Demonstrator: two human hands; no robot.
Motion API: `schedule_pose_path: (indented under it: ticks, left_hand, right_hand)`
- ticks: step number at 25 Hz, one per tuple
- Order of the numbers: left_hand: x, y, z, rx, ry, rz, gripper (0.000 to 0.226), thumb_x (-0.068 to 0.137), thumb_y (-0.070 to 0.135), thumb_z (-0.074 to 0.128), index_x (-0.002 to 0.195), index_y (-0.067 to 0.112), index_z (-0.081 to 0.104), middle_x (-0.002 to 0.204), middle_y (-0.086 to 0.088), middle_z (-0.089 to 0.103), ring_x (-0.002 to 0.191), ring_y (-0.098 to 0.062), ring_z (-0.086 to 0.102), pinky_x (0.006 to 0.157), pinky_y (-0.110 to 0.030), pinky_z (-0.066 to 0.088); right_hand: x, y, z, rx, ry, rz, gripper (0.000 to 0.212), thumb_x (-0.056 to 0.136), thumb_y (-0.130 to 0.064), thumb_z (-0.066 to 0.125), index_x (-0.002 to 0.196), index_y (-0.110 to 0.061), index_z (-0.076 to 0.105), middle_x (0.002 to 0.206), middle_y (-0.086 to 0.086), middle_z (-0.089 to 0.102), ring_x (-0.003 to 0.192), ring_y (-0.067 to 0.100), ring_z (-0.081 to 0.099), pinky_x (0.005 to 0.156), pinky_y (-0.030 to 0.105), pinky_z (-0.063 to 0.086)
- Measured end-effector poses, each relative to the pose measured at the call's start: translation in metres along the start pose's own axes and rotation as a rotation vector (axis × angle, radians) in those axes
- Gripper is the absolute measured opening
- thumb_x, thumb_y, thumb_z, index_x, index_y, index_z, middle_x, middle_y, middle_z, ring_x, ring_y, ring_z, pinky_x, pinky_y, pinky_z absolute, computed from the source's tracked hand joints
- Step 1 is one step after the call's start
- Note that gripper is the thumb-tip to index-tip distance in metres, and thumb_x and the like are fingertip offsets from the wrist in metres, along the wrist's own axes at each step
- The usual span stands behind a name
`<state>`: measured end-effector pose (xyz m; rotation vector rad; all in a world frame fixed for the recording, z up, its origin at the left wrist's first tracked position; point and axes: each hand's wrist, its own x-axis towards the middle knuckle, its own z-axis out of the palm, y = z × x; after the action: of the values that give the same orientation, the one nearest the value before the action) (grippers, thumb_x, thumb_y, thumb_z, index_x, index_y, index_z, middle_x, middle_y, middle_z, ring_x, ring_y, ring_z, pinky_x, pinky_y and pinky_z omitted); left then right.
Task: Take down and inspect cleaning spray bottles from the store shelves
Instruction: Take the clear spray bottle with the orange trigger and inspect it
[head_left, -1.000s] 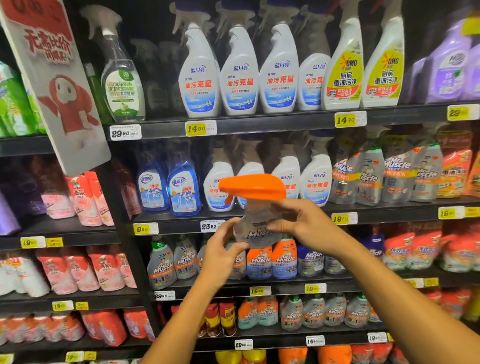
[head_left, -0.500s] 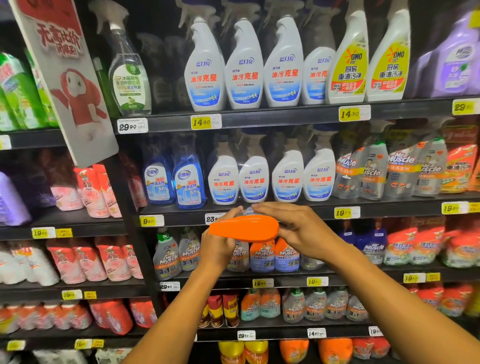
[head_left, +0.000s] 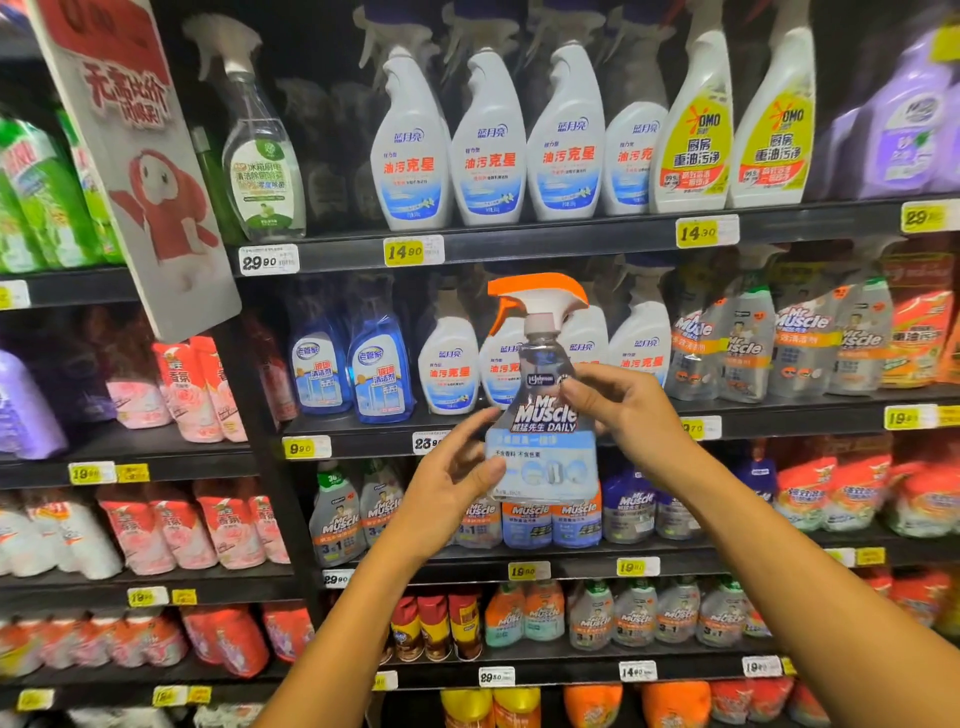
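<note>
Holding upright spray bottle (head_left: 543, 415), both hands

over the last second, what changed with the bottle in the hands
The Mr Muscle bottle was tipped over, orange trigger toward the camera, then turned back upright with its front label facing the camera. The left hand and right hand kept hold of it throughout. The shelved bottles stayed in place.
</note>
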<state>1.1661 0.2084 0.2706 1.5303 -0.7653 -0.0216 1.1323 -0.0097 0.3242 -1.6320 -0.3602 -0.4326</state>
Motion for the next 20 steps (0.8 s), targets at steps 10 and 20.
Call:
schedule_pose_path:
  ticks: [10, 20]
  left_hand:
    - [-0.005, 0.039, 0.006, -0.165, 0.126, 0.039, 0.036, 0.085, 0.026, 0.06, 0.12, 0.032, 0.062, 0.112, 0.013, 0.073, 0.108, -0.008, 0.067, 0.081, -0.022, 0.055]
    - [0.008, 0.076, 0.013, -0.18, 0.36, -0.067, 0.027, 0.098, 0.03, 0.053, 0.089, 0.019, 0.076, 0.081, 0.003, 0.075, 0.067, -0.012, 0.066, 0.051, -0.022, 0.049]
  right_hand:
    - [0.002, -0.024, 0.007, 0.131, -0.009, 0.146, 0.032, 0.087, -0.04, 0.061, 0.108, -0.02, 0.074, 0.107, 0.003, 0.076, 0.096, 0.018, 0.073, 0.073, 0.031, 0.061]
    - [0.008, -0.04, 0.011, 0.622, -0.052, 0.503, 0.052, 0.082, -0.026, 0.065, 0.125, 0.001, 0.062, 0.129, 0.019, 0.064, 0.113, 0.03, 0.065, 0.096, 0.041, 0.054]
